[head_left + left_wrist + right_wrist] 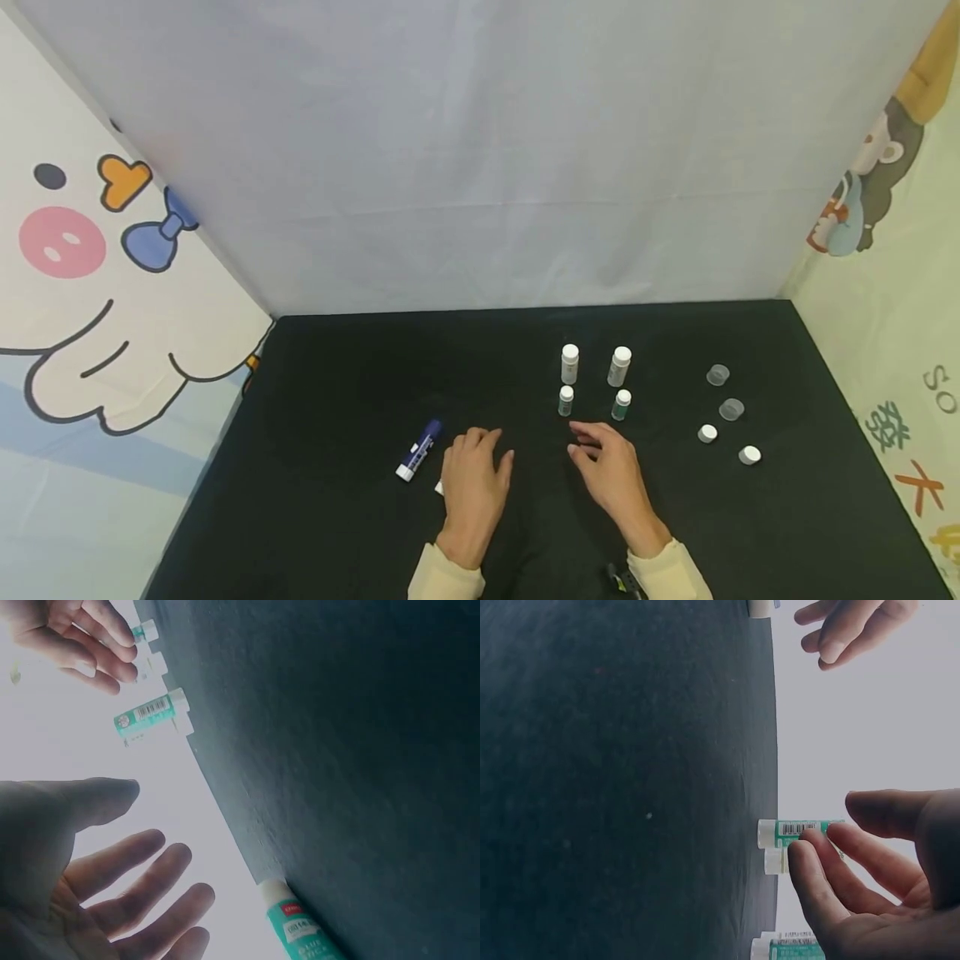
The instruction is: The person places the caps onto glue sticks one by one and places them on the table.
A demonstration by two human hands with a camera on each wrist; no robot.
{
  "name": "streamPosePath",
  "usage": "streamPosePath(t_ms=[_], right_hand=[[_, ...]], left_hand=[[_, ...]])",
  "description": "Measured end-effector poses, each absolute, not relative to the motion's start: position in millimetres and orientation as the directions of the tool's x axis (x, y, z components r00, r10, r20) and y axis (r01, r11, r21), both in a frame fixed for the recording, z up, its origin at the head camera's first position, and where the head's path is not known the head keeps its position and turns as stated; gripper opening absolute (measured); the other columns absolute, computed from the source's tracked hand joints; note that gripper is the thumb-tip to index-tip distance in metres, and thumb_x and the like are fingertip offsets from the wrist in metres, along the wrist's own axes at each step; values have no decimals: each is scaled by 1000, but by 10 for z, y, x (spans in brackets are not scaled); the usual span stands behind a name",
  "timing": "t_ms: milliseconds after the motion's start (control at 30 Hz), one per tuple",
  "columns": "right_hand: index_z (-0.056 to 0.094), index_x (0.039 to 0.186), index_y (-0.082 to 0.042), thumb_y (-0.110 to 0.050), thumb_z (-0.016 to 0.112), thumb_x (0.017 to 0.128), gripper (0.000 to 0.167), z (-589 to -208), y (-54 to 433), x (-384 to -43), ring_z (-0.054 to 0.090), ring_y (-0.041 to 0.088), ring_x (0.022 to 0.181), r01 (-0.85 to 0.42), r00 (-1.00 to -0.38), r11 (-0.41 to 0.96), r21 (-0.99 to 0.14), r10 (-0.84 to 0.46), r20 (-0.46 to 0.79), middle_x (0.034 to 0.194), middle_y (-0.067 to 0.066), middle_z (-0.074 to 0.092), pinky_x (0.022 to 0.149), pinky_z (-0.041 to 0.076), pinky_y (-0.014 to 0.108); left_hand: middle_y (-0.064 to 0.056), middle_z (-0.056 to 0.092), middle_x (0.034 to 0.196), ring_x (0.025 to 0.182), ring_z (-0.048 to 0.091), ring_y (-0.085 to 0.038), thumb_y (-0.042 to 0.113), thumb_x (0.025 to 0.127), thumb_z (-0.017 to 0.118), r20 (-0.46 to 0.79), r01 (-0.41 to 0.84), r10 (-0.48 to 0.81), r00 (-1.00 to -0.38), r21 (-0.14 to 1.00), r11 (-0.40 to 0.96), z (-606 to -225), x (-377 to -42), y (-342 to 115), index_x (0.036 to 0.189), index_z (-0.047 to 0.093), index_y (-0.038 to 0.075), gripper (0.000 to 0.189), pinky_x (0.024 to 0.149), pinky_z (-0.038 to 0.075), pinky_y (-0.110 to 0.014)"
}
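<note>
My left hand [474, 492] is held over the left-centre of the dark table, fingers spread and relaxed, holding nothing. Beside it lies a blue glue stick [418, 450] with a white end. Another white-ended object [439, 487] pokes out from beneath that hand, mostly hidden. My right hand [613, 479] hovers with loosely bent fingers and a gap between thumb and fingertips, nothing in it. Just beyond its fingertips are two small green tubes with white ends, a left one [566, 401] and a right one [621, 405]. In the right wrist view a tube [802, 831] shows a barcode label.
Behind the small tubes stand two taller white-topped tubes, a left one [570, 364] and a right one [618, 367]. To the right are two translucent cups or caps [717, 375] and two small white caps [707, 433]. Cloth walls [487, 167] enclose the table [337, 392].
</note>
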State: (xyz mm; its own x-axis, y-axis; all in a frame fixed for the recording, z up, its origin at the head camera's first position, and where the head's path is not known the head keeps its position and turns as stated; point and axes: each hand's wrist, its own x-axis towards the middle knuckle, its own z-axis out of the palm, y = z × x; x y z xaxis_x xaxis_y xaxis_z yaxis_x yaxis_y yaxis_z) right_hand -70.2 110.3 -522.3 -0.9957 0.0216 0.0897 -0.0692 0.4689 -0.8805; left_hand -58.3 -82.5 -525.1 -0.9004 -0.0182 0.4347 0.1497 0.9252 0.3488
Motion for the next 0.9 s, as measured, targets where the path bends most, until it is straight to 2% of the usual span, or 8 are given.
streamPosePath(t_ms=[533,900], right_hand=[[72,124,8,7,73,93,31,-5166,1377,-655,72,40,110,-15,-994,490,-872,89,68,122,24,72,95,58,48],[71,126,9,6,70,94,32,-5151,1644,-649,72,43,110,28,-985,518,-855,162,67,122,26,71,95,58,51]], left_hand=[[-7,72,98,90,68,-28,18,82,91,435,176,8,-900,348,921,-5259,-617,-682,109,80,6,31,80,53,-45],[-6,72,96,87,67,-27,18,80,92,477,209,29,-879,330,921,-5275,-662,-616,107,81,7,31,75,52,-43]])
